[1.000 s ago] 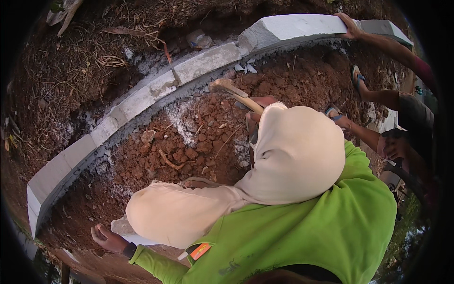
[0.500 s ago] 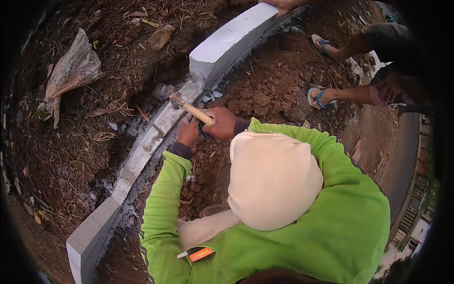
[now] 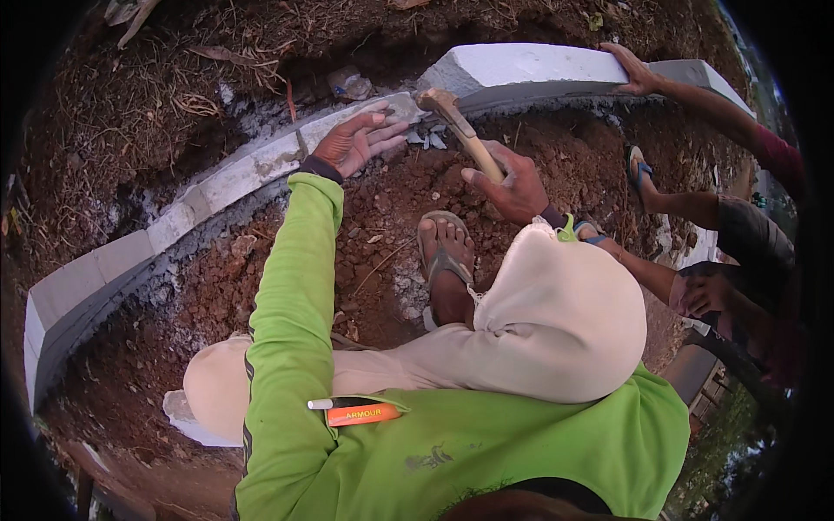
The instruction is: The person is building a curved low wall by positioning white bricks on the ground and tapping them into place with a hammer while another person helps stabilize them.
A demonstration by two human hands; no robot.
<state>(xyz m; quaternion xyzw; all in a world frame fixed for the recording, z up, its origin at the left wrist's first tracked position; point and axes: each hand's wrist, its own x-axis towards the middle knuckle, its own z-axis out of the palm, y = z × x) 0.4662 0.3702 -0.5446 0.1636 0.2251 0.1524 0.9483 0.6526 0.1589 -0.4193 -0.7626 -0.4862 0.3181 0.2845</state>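
Observation:
My right hand [image 3: 519, 187] is wrapped round the wooden handle of a hammer [image 3: 465, 132]. The hammer's worn, dusty head is raised at the joint where a low row of mortar-smeared concrete pieces [image 3: 252, 171] meets a taller pale kerb block [image 3: 530, 68]. Whether the head touches the concrete I cannot tell. Over the low row, left of the hammer, my left hand [image 3: 358, 143] is open, palm turned partly up and fingers stretched toward the joint. Small pale chips [image 3: 426, 139] lie on the soil just below the hammer head.
Another person's hand [image 3: 638, 71] rests on the tall kerb block at right, with that person's sandalled feet [image 3: 638, 169] close by. Grey kerb blocks [image 3: 74, 286] continue at left. Loose reddish soil [image 3: 373, 234] lies around my sandalled foot [image 3: 447, 252]. A crumpled clear plastic piece [image 3: 349, 84] sits behind the row.
My left hand has opened and its fingers have straightened. The hammer has shifted right along the row to the tall block's end. My view has turned, and my foot now shows.

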